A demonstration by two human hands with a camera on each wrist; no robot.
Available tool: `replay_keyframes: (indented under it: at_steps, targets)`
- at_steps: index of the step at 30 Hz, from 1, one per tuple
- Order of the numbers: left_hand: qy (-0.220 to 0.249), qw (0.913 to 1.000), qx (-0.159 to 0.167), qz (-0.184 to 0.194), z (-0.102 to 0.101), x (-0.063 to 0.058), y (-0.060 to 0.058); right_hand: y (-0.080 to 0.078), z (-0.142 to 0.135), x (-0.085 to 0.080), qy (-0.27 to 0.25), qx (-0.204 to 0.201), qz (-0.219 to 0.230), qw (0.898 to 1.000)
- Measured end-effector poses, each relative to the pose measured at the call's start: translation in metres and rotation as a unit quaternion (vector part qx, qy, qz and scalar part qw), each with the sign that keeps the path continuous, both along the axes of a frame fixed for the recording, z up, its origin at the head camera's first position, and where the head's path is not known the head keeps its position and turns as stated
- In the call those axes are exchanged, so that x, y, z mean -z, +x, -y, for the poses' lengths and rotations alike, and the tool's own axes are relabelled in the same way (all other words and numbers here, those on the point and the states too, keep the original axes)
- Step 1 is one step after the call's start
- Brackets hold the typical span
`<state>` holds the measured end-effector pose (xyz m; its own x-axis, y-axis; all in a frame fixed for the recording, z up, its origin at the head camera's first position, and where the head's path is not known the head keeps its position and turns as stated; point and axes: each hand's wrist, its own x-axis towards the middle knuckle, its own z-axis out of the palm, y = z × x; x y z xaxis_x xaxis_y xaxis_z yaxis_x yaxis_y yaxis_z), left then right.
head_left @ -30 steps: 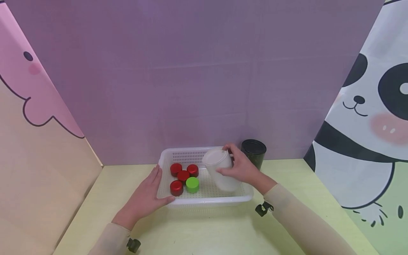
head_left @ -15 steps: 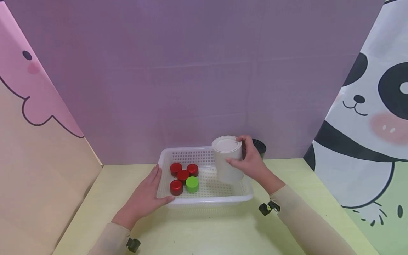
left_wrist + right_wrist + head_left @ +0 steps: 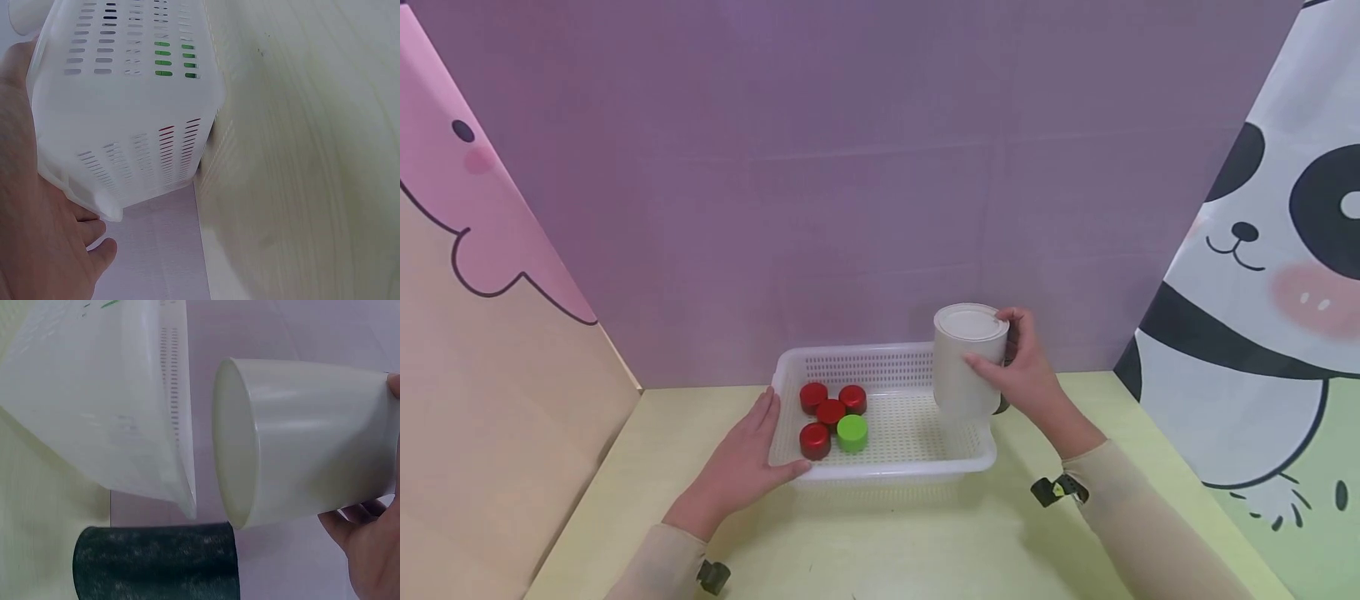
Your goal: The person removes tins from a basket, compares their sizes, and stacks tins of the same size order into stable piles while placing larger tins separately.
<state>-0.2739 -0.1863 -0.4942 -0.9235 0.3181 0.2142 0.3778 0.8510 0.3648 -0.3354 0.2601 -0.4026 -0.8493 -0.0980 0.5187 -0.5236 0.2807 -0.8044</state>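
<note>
A white perforated plastic basket [image 3: 895, 472] stands on the table. My left hand [image 3: 733, 471] rests against its left end, thumb on the front rim, fingers stretched along the side. My right hand [image 3: 1030, 375] grips a white cup-like container [image 3: 964, 371] near its top, thumb in front and fingers behind. The container hangs upright over the basket's right end; in the right wrist view its wide lower end [image 3: 236, 447] is apart from the rim. Inside the basket, toward the left, sit several red bottle-cap-like pieces [image 3: 815, 442] and one green piece [image 3: 852, 433].
A dark green canister [image 3: 156, 565] stands beside the basket's right end, mostly hidden behind the white container in the head view. A purple backdrop [image 3: 865, 208] rises behind the pale wooden table [image 3: 880, 550]. Panels printed with cartoon animals flank both sides.
My right hand has lifted the white container from low in the basket and carried it right, straightening it from a tilt. It now covers the dark canister. My left hand and the basket stay put.
</note>
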Motion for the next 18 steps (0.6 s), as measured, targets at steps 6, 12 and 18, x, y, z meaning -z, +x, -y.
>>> replay_keyframes:
  at_steps: [6, 12, 18]
  targets:
    - [0.0, 1.0, -0.005, 0.003, -0.001, 0.0, 0.002, 0.006, -0.015, -0.004, 0.011, 0.026, -0.005, 1.0]
    - [0.008, 0.9999, -0.007, 0.008, -0.002, -0.002, 0.004, 0.012, -0.03, -0.008, 0.017, 0.051, -0.011, 0.999]
    - [0.01, 0.9999, -0.005, 0.006, -0.003, -0.001, 0.003, 0.016, -0.046, -0.009, 0.038, 0.079, 0.003, 0.996]
